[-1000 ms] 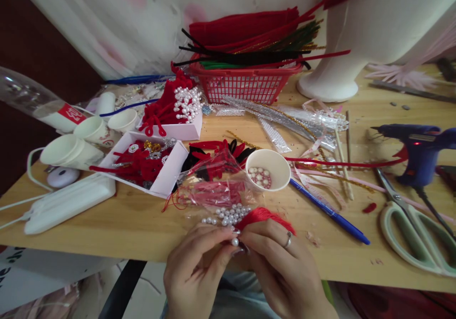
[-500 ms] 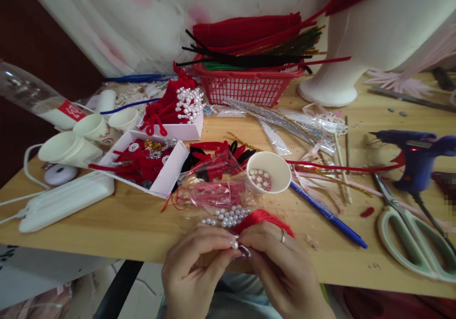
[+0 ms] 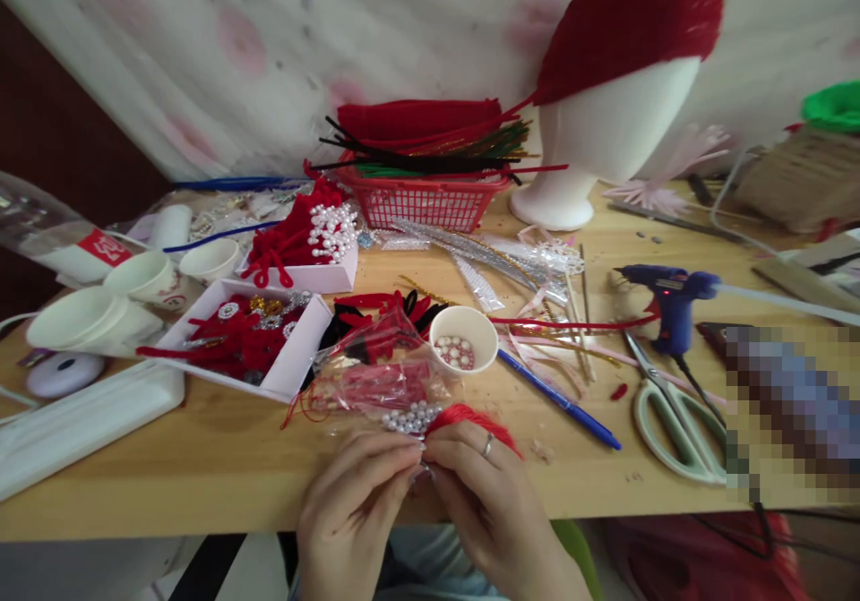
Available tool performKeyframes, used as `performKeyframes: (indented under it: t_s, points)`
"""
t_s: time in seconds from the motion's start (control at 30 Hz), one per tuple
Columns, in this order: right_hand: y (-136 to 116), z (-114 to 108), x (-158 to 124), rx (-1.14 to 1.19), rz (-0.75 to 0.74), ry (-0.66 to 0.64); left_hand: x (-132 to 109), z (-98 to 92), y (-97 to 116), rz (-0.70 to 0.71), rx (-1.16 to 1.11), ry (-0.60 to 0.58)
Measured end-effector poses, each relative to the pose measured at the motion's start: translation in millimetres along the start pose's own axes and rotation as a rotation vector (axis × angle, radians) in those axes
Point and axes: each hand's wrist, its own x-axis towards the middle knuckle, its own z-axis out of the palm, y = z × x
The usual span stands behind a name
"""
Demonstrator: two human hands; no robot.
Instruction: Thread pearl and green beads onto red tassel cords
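My left hand (image 3: 353, 511) and my right hand (image 3: 480, 502) meet at the near edge of the wooden table (image 3: 202, 458), fingertips pinched together on something small that I cannot make out. A red tassel (image 3: 470, 420) fans out just above my right hand, which wears a ring. A cluster of white pearls (image 3: 411, 418) lies right beyond my fingertips, beside a clear bag of red bits (image 3: 376, 377). A paper cup with pearls (image 3: 463, 341) stands behind them.
White boxes of red ornaments (image 3: 248, 341) and paper cups (image 3: 87, 319) sit at the left. A red basket of pipe cleaners (image 3: 423, 198) and a foam head with a red cap (image 3: 605, 126) stand at the back. Blue pen (image 3: 557, 399), glue gun (image 3: 665, 301), scissors (image 3: 672, 422) lie right.
The view has tilted up and pulled back, showing the foam head and more of the right side. My hands stay pinched together at the table edge; the pearl between my fingers no longer shows.
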Motion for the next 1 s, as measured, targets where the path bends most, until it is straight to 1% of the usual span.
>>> performKeyframes:
  t_s: [0.1,0.33,0.5,0.77,0.83,0.93,1.0]
  points:
    - [-0.6,2.7,-3.0,-0.003,-0.02,0.048,1.8,-0.2,-0.4,0.047,-0.034,0.034]
    - [6.6,3.9,-10.4,0.012,-0.075,0.077,-1.4,-1.1,-0.1,-0.068,-0.164,0.024]
    - [8.2,4.9,-10.6,0.014,-0.089,0.083,-3.2,0.6,-0.8,-0.108,-0.194,0.049]
    - [5.2,2.0,-10.6,-0.002,-0.079,0.081,-3.5,1.3,-1.1,-0.115,-0.227,0.05]
    - [4.6,1.2,-9.9,0.004,-0.074,0.077,-3.7,2.2,0.9,-0.141,-0.254,0.045]
    - [4.4,0.6,-9.3,0.025,-0.078,0.071,-2.7,3.9,4.8,-0.228,-0.295,0.088]
    - [4.7,0.3,-9.5,0.022,-0.075,0.063,-0.4,4.4,6.9,-0.214,-0.274,0.091]
